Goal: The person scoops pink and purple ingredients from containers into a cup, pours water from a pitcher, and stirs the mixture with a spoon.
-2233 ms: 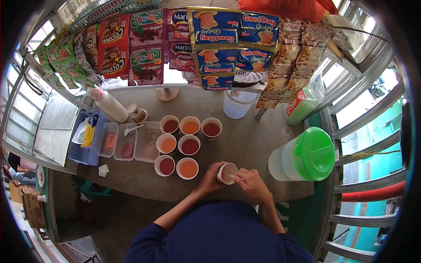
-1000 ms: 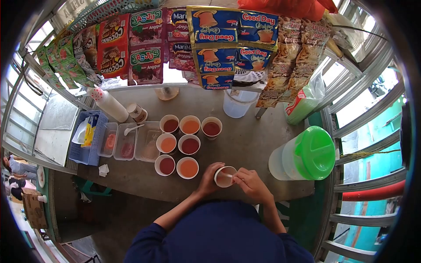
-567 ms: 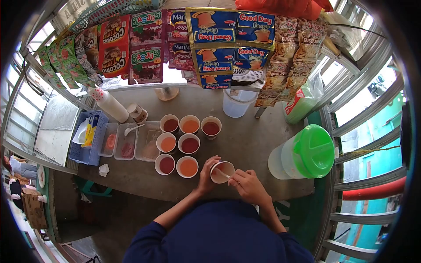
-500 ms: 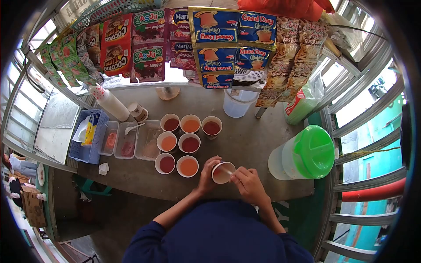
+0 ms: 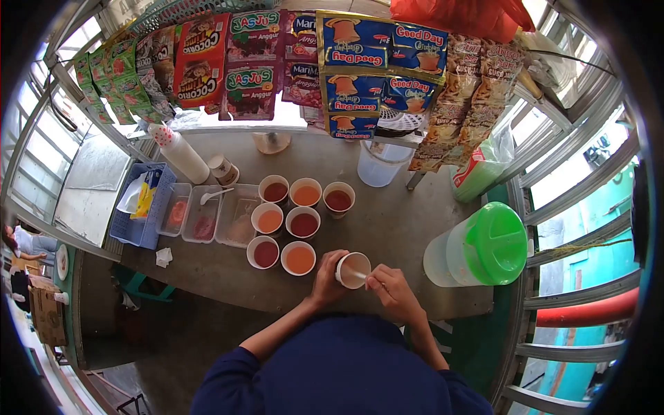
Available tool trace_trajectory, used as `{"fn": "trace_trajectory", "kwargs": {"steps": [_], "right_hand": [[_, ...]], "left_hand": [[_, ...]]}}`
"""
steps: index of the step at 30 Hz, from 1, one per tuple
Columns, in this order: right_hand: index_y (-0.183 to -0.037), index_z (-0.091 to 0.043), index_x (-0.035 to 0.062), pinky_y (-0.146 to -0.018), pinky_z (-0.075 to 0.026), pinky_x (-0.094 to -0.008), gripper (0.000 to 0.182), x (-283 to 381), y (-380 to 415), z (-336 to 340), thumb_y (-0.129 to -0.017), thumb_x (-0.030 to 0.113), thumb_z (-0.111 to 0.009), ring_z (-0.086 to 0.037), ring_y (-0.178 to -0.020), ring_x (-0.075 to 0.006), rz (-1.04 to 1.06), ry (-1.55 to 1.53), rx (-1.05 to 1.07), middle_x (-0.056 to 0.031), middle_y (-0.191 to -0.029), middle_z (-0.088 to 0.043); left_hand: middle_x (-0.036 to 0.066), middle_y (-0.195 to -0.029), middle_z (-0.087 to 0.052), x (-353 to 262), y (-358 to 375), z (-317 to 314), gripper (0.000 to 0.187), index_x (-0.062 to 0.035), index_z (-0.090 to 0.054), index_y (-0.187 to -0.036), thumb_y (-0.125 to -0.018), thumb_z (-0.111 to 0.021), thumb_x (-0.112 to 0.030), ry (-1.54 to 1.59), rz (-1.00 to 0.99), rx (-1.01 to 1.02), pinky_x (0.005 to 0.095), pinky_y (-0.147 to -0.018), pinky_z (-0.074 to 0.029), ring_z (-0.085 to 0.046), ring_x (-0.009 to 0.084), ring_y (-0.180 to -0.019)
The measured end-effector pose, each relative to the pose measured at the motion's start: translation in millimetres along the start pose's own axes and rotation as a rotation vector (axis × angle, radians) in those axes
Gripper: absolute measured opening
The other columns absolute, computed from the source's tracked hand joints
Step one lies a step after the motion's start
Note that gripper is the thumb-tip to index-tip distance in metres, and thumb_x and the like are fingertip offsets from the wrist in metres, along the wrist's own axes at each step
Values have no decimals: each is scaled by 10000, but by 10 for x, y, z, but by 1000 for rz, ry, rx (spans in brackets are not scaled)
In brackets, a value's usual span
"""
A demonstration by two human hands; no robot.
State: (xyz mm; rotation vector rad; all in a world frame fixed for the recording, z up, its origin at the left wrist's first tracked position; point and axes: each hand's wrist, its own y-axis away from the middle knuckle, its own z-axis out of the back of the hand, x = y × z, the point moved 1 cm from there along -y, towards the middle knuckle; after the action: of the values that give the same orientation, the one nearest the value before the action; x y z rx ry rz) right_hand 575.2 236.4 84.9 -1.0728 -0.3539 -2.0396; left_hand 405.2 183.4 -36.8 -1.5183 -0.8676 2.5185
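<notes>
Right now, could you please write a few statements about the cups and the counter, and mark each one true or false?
1. The left hand holds the cup at the counter's front edge. True.
2. The right hand rests on the green lid of the big jug. False: it is at the cup's rim, gripping a thin stirrer whose end is inside the cup.
3. Seven filled cups stand grouped left of the held cup. True.
4. All the filled cups hold the same colour of drink. False: some are orange, some dark red.
5. Sachet strips hang above the counter. True.
</notes>
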Motion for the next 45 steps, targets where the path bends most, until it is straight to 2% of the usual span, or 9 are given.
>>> {"fn": "trace_trajectory", "kwargs": {"steps": [5,8,11,22,29,32,35,37,45], "right_hand": [[-843,-601,87,-795,-343,-346,196,24,12,12,-956,192,-480,-550,-793,-226,-16,123,42,-51,-830,-559],[-857,-603,87,-798,-345,-349,177,29,18,-28,-949,189,-491,-553,-796,-230,55,-104,116,-50,-839,-561],[-860,-605,85,-797,-346,-351,179,22,20,-16,-950,190,-490,-551,-796,-236,2,140,-84,-52,-851,-561],[-848,-590,90,-818,-335,-347,200,-33,48,14,-964,209,-478,-547,-816,-226,2,-20,124,-56,-857,-555],[-852,-594,89,-817,-337,-351,190,2,45,11,-959,201,-484,-549,-814,-229,-22,157,42,-57,-855,-556],[-857,-597,90,-810,-338,-357,172,22,54,-6,-949,193,-496,-550,-810,-230,20,-81,98,-58,-856,-557],[-867,-597,88,-806,-338,-362,153,81,38,22,-940,188,-507,-553,-812,-228,1,181,-42,-60,-863,-564],[-855,-592,77,-827,-329,-351,177,83,58,39,-951,184,-488,-543,-807,-219,33,72,139,-47,-852,-561],[-897,-586,76,-809,-359,-391,147,227,89,-52,-933,205,-526,-560,-816,-232,123,187,69,-58,-875,-564]], "left_hand": [[170,-1157,-537,1,18,-2,871,-82,-413,-1274,-525,-858,-61,-74,2,-110,432,-885,-468,-539,368,-1073],[169,-1149,-537,1,12,-4,875,-87,-413,-1272,-523,-864,-64,-109,-4,-110,428,-872,-478,-546,369,-1065],[164,-1151,-541,12,8,-11,863,-89,-418,-1266,-527,-862,-55,-105,2,-115,420,-866,-486,-551,361,-1066],[133,-1130,-599,5,33,-52,811,-77,-458,-1236,-533,-861,-62,-1,92,-61,411,-890,-483,-584,328,-1049],[138,-1139,-590,-1,21,-35,798,-65,-464,-1231,-538,-859,-87,-30,43,-56,412,-872,-482,-580,338,-1042],[145,-1142,-587,19,37,-31,789,-65,-463,-1231,-546,-855,-84,30,8,-29,412,-870,-482,-578,343,-1041],[152,-1144,-585,28,50,-30,791,-64,-462,-1232,-548,-858,-86,54,-23,-19,413,-873,-481,-578,344,-1041],[154,-1145,-585,47,68,-36,796,-63,-460,-1233,-548,-864,-91,48,-25,-23,413,-877,-480,-578,343,-1041],[166,-1161,-575,115,117,-71,816,-70,-417,-1262,-587,-874,-103,253,-103,-116,402,-896,-491,-580,317,-1075]]}}
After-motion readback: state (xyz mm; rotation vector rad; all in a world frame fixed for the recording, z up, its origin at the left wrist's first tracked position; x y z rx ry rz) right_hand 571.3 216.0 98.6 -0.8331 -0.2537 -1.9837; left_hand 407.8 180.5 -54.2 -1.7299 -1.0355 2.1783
